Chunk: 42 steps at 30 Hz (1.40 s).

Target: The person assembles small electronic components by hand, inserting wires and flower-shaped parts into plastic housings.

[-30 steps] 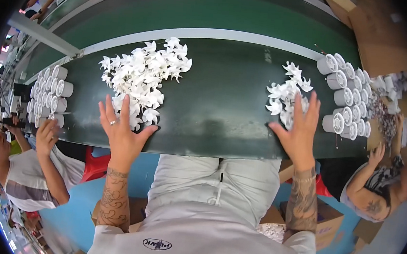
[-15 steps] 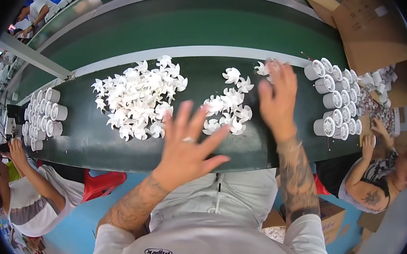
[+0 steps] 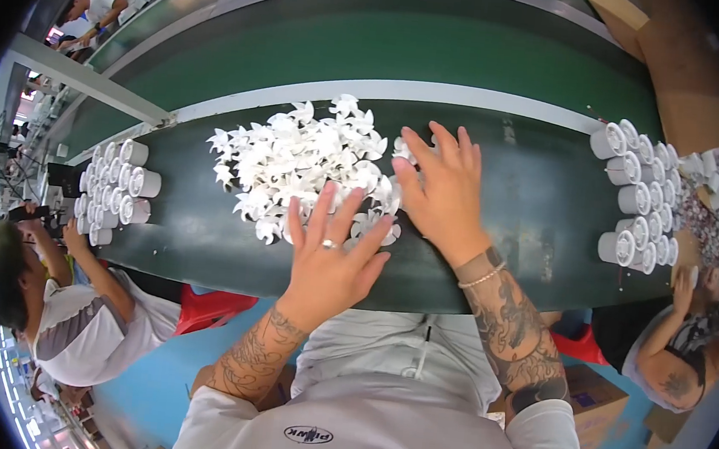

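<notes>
One big heap of small white fan-shaped plastic parts (image 3: 301, 164) lies on the dark green belt (image 3: 501, 168). My left hand (image 3: 331, 252) lies flat, fingers spread, on the heap's near edge. My right hand (image 3: 444, 189) rests flat against the heap's right side, fingers apart, touching the outermost pieces. Neither hand grips a piece.
White cylindrical cups lie in a cluster at the belt's left (image 3: 114, 190) and another at its right (image 3: 640, 198). A seated person (image 3: 69, 319) works at the lower left, another person (image 3: 681, 355) at the lower right. Cardboard boxes (image 3: 680, 73) stand beyond the belt at the upper right.
The two separate piles of white parts are now one heap. My right hand swept the right pile leftward into it; my left hand came down onto the heap's near edge.
</notes>
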### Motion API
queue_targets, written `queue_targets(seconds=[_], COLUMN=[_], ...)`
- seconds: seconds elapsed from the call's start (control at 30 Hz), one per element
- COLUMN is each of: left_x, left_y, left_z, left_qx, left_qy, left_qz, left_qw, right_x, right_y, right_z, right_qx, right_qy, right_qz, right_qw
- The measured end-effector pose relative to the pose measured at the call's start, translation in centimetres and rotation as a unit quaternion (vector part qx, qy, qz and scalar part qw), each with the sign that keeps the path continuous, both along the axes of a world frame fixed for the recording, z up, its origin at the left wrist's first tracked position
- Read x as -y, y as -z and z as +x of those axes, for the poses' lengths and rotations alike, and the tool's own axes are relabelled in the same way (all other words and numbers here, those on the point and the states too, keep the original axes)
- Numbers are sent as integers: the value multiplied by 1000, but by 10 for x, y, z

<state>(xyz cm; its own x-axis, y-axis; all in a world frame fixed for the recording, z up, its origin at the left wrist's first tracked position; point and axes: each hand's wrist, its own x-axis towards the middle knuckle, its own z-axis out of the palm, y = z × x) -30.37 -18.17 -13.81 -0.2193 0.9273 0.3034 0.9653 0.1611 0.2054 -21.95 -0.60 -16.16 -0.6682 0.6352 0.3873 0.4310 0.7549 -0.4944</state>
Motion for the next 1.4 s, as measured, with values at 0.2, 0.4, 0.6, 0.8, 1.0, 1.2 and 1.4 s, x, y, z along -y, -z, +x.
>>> queue_targets(seconds=[0.2,0.4,0.6,0.8,1.0,1.2,1.4], left_x=[30,56,54,64,58,50,63], left_y=[-1,-2,8,19,19,19,23], left_z=[-30,-49,-8,-7,7,9,1], left_qx=[-26,22,-104,-120,-106,-53,36], left_qy=[-126,-89,11,14,60,37,37], left_qz=[24,98,-9,1,-8,11,49], left_qw=[991,991,994,993,993,998,997], right_x=[33,63,-5,-30,-23,-50,-65], right_y=[-3,-7,-43,-12,-3,-13,-57], right_z=[-29,24,137,263,251,243,210], right_qx=[-79,-21,-120,102,-67,-74,55], right_qy=[-19,-162,122,345,245,209,51], right_qz=[-69,-88,150,183,80,-56,-103], right_qw=[994,983,974,915,964,973,992])
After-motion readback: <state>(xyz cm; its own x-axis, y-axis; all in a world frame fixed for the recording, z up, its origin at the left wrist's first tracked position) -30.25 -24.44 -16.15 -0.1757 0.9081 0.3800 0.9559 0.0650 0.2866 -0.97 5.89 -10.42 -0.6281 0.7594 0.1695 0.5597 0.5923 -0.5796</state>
